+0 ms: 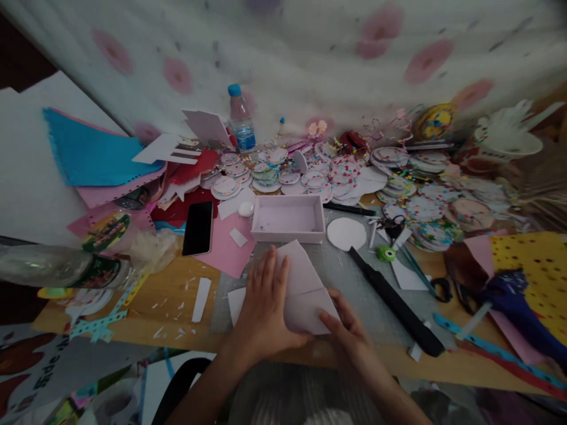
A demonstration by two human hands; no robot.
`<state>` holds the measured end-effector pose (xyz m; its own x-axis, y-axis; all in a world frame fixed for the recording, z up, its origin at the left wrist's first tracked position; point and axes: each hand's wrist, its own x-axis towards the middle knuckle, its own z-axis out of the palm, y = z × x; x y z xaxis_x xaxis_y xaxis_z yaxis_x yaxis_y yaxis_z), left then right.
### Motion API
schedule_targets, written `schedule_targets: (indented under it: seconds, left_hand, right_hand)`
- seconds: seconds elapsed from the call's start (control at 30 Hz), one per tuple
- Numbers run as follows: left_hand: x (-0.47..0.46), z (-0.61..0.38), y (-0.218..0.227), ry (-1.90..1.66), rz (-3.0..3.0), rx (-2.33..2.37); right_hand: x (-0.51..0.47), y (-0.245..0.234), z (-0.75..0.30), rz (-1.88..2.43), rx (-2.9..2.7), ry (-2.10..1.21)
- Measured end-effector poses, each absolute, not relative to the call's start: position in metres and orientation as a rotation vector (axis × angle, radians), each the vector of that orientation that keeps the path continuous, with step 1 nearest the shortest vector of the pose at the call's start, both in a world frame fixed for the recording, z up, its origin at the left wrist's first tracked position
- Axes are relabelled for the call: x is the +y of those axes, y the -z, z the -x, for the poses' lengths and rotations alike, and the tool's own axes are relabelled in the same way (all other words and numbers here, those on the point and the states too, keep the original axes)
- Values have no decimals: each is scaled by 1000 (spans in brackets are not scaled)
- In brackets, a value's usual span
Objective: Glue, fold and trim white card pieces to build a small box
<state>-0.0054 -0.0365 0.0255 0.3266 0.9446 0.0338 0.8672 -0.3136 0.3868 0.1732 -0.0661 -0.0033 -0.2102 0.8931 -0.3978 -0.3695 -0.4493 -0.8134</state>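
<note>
A white sheet piece (301, 271) with a line across it, like thin card or foam board, lies at a slant over the grey cutting mat (376, 295). My left hand (263, 301) rests over its left side, fingers stretched out flat and thumb along the near edge. At the lower right corner, my right hand (349, 330) pinches the same piece, thumb on top and fingers behind the edge. Just beyond stands an open white box (287, 236). Another white piece (236, 304) shows partly from under my left hand.
A black phone (198, 229) and pink sheet (230, 254) lie left. To the right are a white oval (346, 234), a long black tool (394, 301), scissors (443, 289) and a blue-handled tool (509, 301). Decorated discs (345, 171) crowd the back beside a bottle (243, 124).
</note>
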Motion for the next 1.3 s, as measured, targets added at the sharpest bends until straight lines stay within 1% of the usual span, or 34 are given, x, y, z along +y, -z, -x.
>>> schedule_targets:
  seconds: [0.17, 0.27, 0.37, 0.43, 0.5, 0.63, 0.83, 0.93, 1.3]
  left_hand:
    - [-31, 8, -38, -428, -2367, 1519]
    - [-30, 12, -43, -476, -2386, 1407]
    - [-27, 19, -46, -707, -2281, 1474]
    - [-25, 24, -47, -923, -2111, 1564]
    - [-24, 29, -47, -1023, -1880, 1564]
    - [-25, 32, -44, -956, -1552, 1489]
    - [-22, 34, -45, -927, -1721, 1575]
    - [-19, 37, -45, -879, -1698, 1579]
    - [-16, 38, -39, -871, -1615, 1586]
  right_hand:
    - [-56, -6, -180, 1088, -879, -1859]
    - [-46, -11, -182, 1179, -936, -1801]
    - [-39, -10, -184, 1205, -929, -1725]
    - [-36, -8, -187, 1198, -942, -1677]
    - [-33, -5, -190, 1190, -978, -1630]
    - [-25, -4, -193, 1186, -1115, -1558]
    - [-15, -3, -194, 1277, -1313, -1393]
    - [-14, 0, -194, 1308, -1367, -1341]
    - [-13, 4, -194, 1313, -1471, -1266]
